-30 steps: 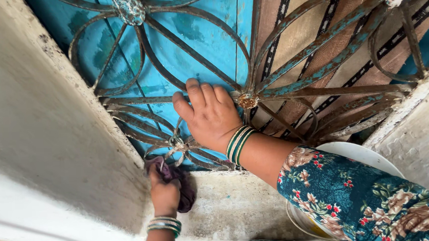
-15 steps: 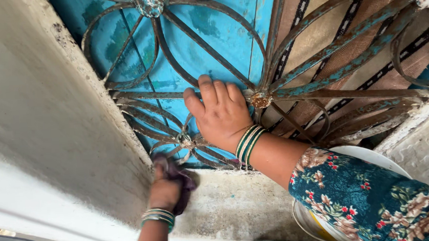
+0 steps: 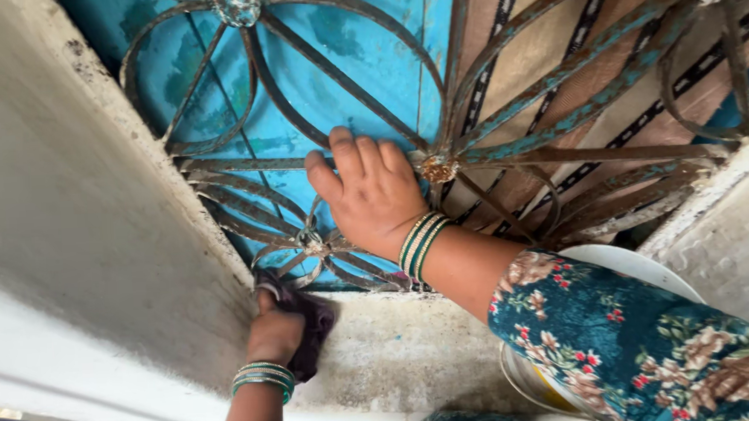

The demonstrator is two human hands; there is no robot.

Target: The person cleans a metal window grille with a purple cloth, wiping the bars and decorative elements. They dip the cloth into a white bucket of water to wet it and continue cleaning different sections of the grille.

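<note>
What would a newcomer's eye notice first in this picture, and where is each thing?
First comes the rusty iron grille with curved bars, filling the top over a bright blue shutter. The right hand grips a bar at the centre, with green bangles on the wrist. Lower left, the left hand presses a dark purple cloth into the corner of the pale sill.

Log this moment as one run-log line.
left hand: presses dark purple cloth into sill corner | right hand: grips iron window grille | white bucket: under right arm
</note>
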